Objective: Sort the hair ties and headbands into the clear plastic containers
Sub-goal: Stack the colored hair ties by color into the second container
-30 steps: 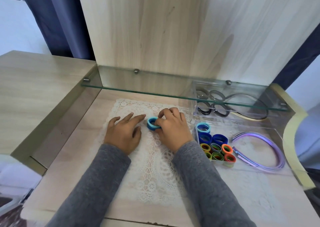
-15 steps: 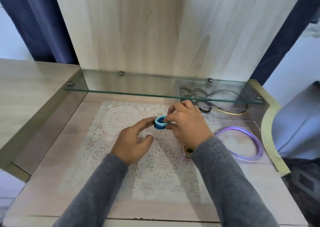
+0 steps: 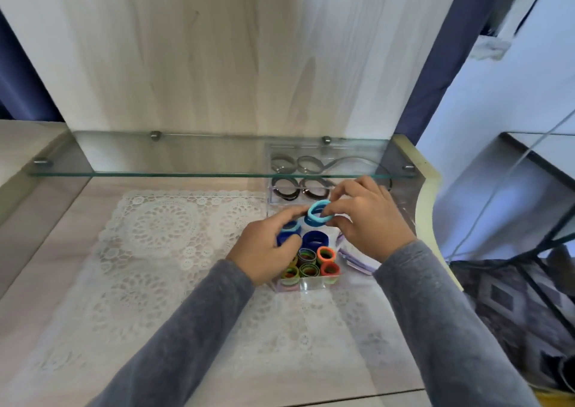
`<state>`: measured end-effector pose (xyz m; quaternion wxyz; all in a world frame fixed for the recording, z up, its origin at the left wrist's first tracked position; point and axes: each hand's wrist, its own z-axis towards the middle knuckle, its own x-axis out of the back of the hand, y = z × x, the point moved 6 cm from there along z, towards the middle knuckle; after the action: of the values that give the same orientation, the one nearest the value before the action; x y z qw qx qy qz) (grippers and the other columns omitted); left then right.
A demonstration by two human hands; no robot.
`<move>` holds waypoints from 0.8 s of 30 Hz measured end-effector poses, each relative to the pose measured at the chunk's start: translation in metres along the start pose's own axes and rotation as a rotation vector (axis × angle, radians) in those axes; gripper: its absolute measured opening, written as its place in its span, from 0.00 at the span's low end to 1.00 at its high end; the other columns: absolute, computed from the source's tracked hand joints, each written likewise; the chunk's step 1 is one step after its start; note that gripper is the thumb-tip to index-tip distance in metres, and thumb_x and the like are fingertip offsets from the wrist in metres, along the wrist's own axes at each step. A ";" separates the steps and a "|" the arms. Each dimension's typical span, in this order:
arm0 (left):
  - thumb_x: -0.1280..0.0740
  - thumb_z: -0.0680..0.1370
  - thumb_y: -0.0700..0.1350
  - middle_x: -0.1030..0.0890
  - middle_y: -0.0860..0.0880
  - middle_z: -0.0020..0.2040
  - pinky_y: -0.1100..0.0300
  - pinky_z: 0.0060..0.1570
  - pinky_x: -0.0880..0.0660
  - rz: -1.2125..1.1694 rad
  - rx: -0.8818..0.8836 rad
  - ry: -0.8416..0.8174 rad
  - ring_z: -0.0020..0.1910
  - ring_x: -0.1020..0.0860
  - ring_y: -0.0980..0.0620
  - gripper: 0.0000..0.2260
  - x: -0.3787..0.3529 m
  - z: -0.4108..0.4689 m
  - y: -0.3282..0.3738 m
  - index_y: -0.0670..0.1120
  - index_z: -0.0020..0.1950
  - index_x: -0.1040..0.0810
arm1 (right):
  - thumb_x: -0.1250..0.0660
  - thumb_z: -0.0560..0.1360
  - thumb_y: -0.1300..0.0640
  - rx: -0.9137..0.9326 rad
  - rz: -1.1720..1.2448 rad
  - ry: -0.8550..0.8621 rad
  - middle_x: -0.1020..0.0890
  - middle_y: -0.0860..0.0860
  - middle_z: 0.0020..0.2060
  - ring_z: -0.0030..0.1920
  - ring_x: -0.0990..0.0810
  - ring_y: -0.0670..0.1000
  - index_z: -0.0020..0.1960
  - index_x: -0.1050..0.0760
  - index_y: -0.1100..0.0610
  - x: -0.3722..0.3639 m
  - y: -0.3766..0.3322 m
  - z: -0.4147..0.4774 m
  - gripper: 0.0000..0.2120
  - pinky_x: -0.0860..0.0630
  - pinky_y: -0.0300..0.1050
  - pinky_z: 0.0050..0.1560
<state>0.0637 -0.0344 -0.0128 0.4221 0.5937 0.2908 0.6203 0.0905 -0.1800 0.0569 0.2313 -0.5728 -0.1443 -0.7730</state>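
Right hand (image 3: 367,216) pinches the light blue hair tie (image 3: 319,213) between thumb and fingertips, other fingers loosely spread. The tie hangs just above the back row of the near clear container (image 3: 306,286), over the gap beside a second light blue tie (image 3: 292,228). Its opening is tilted, facing up and towards me. Left hand (image 3: 266,249) has fingers stretched out, index tip at the tie's left rim, gripping nothing I can see. I judge the drop is straight down. No brand or writing legible

Left hand (image 3: 264,251): forefinger outstretched, at 8 o'clock of right hand (image 3: 370,220), whose fingertips (image 3: 330,211) pinch a hair tie (image 3: 318,218).
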 end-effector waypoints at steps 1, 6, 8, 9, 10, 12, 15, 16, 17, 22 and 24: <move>0.41 0.71 0.50 0.21 0.56 0.60 0.58 0.59 0.24 0.021 -0.003 -0.001 0.58 0.23 0.60 0.24 -0.004 0.003 -0.001 0.67 0.66 0.30 | 0.26 0.69 0.55 0.000 -0.003 0.029 0.21 0.49 0.47 0.51 0.27 0.57 0.48 0.16 0.49 -0.001 0.005 -0.002 0.09 0.31 0.53 0.48; 0.40 0.77 0.49 0.24 0.62 0.52 0.54 0.66 0.37 0.258 -0.041 0.064 0.48 0.29 0.70 0.21 -0.006 0.010 0.007 0.65 0.68 0.32 | 0.22 0.63 0.57 -0.006 -0.004 0.111 0.20 0.50 0.42 0.45 0.24 0.58 0.44 0.16 0.51 -0.011 0.016 -0.008 0.09 0.28 0.53 0.40; 0.39 0.79 0.45 0.27 0.65 0.50 0.58 0.65 0.43 0.307 -0.046 0.120 0.47 0.36 0.78 0.21 -0.004 0.009 0.008 0.64 0.68 0.32 | 0.22 0.64 0.57 -0.030 -0.008 0.095 0.20 0.49 0.42 0.45 0.24 0.57 0.45 0.16 0.50 -0.019 0.021 -0.009 0.10 0.29 0.52 0.40; 0.39 0.79 0.45 0.26 0.64 0.49 0.57 0.64 0.42 0.298 -0.046 0.145 0.48 0.34 0.74 0.20 -0.003 0.009 0.007 0.65 0.68 0.31 | 0.23 0.65 0.56 -0.047 -0.017 0.076 0.21 0.49 0.43 0.45 0.25 0.56 0.46 0.16 0.50 -0.023 0.023 -0.008 0.10 0.29 0.51 0.41; 0.40 0.79 0.46 0.25 0.64 0.48 0.55 0.63 0.39 0.277 -0.049 0.166 0.48 0.32 0.68 0.19 -0.001 0.008 0.006 0.65 0.67 0.31 | 0.24 0.67 0.55 -0.065 -0.032 0.054 0.21 0.48 0.45 0.47 0.26 0.56 0.48 0.16 0.49 -0.026 0.025 -0.008 0.10 0.30 0.51 0.43; 0.41 0.79 0.47 0.26 0.65 0.48 0.54 0.60 0.36 0.255 -0.070 0.186 0.50 0.31 0.63 0.18 0.001 0.007 0.004 0.64 0.66 0.30 | 0.29 0.72 0.53 -0.089 -0.043 0.001 0.21 0.48 0.49 0.52 0.28 0.54 0.53 0.18 0.47 -0.032 0.027 -0.007 0.10 0.32 0.50 0.48; 0.43 0.77 0.48 0.28 0.68 0.54 0.58 0.57 0.40 0.275 -0.145 0.234 0.55 0.39 0.80 0.18 0.006 0.000 0.003 0.60 0.66 0.28 | 0.35 0.76 0.51 -0.101 -0.046 -0.069 0.24 0.46 0.55 0.57 0.32 0.52 0.59 0.21 0.44 -0.036 0.025 -0.007 0.12 0.35 0.50 0.54; 0.43 0.77 0.48 0.28 0.68 0.57 0.57 0.59 0.40 0.291 -0.171 0.245 0.57 0.42 0.82 0.18 0.007 -0.002 0.001 0.59 0.66 0.27 | 0.36 0.77 0.50 -0.106 -0.055 -0.096 0.24 0.45 0.56 0.58 0.33 0.52 0.60 0.22 0.43 -0.038 0.024 -0.007 0.13 0.35 0.50 0.55; 0.44 0.77 0.49 0.28 0.67 0.58 0.57 0.60 0.39 0.303 -0.187 0.251 0.59 0.42 0.82 0.18 0.007 -0.003 -0.002 0.59 0.65 0.28 | 0.38 0.77 0.50 -0.109 -0.068 -0.119 0.25 0.45 0.57 0.59 0.33 0.52 0.61 0.23 0.42 -0.040 0.023 -0.006 0.13 0.36 0.50 0.55; 0.47 0.77 0.52 0.29 0.69 0.60 0.59 0.65 0.41 0.337 -0.215 0.265 0.63 0.38 0.75 0.19 0.006 -0.003 -0.009 0.59 0.66 0.28 | 0.40 0.78 0.49 -0.138 -0.106 -0.191 0.25 0.46 0.60 0.60 0.33 0.53 0.63 0.26 0.42 -0.044 0.018 -0.004 0.14 0.37 0.51 0.56; 0.47 0.77 0.52 0.28 0.67 0.61 0.59 0.65 0.42 0.337 -0.224 0.276 0.64 0.38 0.74 0.19 0.007 -0.003 -0.010 0.58 0.65 0.27 | 0.41 0.78 0.51 -0.158 -0.099 -0.216 0.25 0.46 0.61 0.61 0.32 0.53 0.63 0.26 0.41 -0.043 0.018 -0.004 0.15 0.37 0.52 0.58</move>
<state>0.0627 -0.0236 -0.0184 0.3324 0.4928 0.1720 0.7855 0.1070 -0.1885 0.0142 0.1299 -0.6614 -0.1351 -0.7263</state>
